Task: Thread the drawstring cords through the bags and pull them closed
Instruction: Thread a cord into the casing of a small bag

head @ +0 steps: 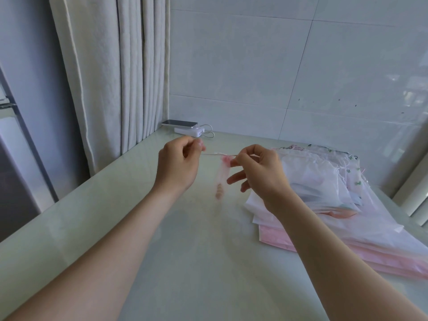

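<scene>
Both hands are raised a little above the pale green counter, and between them runs a thin, light-coloured cord, stretched almost level. The left hand is curled nearly into a fist, thumb and fingertips pressed together around the cord's left end. The right hand pinches the other end between thumb and forefinger, with its lower fingers loosely spread and pointing toward the left. From the cord, close by the right hand's pinch, hangs a small bag, sheer and pinkish, bunched into deeper pink gathers at the top and trailing downward to a darker, peach-coloured lump near its bottom (it is blurred, so its exact shape and whether the cord passes through its hem cannot be told). The bag hangs clear of the counter. To the right, lying on the counter just beside the right forearm, is a stack of bags: filmy white ones on top with gathered edges and thin strings, some printed with small green marks at the far side, and flat pink sheets underneath. At the back corner, near the curtain, a phone rests on a white power bank with a white cable looping out of it.
</scene>
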`<move>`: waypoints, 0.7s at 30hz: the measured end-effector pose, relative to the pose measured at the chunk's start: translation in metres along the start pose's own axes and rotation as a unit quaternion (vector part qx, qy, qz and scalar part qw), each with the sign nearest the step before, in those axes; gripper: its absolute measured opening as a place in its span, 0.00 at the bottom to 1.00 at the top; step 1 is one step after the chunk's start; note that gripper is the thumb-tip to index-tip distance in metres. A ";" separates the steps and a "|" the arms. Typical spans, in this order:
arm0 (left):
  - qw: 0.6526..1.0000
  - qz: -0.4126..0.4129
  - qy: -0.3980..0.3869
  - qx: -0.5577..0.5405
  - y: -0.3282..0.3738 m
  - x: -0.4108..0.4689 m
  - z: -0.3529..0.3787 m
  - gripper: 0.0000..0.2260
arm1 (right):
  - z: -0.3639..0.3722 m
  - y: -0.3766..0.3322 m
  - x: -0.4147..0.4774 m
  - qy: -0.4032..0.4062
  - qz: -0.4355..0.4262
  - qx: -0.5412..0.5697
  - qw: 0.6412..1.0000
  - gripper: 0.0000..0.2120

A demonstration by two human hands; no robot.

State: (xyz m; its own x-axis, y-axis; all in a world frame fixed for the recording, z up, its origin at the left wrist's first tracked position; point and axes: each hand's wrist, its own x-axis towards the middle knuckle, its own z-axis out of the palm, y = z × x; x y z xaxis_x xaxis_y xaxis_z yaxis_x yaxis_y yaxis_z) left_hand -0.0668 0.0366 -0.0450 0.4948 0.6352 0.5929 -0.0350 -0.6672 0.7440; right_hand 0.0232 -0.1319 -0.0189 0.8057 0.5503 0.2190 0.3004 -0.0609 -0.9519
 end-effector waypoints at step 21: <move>0.964 -0.155 -0.182 -0.113 0.000 -0.012 -0.001 0.17 | 0.019 0.023 0.009 -0.035 0.025 0.019 0.999 0.19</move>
State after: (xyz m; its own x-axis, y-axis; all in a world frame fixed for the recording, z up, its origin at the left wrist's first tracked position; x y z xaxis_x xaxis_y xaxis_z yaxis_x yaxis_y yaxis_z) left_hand -0.0740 0.0293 -0.0522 0.7823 0.5851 0.2138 -0.0042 -0.3382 0.9411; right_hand 0.0278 -0.1120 -0.0427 0.7808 0.6049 0.1564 0.2400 -0.0593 -0.9690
